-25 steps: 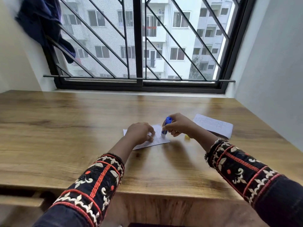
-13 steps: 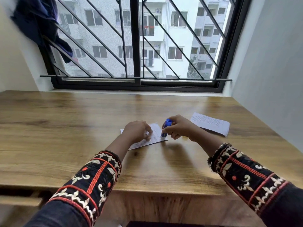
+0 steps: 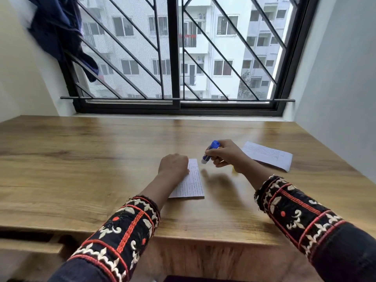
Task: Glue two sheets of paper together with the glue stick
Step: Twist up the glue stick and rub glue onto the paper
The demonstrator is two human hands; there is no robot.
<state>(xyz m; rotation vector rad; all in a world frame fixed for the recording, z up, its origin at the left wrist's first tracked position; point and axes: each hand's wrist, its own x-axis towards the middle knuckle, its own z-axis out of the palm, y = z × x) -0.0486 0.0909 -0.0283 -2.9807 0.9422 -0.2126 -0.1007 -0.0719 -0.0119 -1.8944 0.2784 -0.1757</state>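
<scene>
Left grip (image 3: 174, 165): rests on the near sheet (image 3: 192, 184), fingers bent down onto it. You cannot tell whether it pinches the paper or only presses it.
Right grip (image 3: 222, 152): closed round the glue stick (image 3: 209, 152) at mid-barrel.
Near sheet: flat on the tabletop (image 3: 81, 159), centre of frame, long axis running away from you.
Second sheet (image 3: 268, 155): flat, right of centre, well apart from the near sheet.
Glue stick attitude: tilted, with the blue end toward upper right and the pale tip toward lower left, just beside the near sheet's far right corner. You cannot tell whether it touches.
Handling, paper: likely light, limp and quick to slide. Pin it flat near an edge.
Handling, stick: likely light and rigid. Hold it by the barrel.
</scene>
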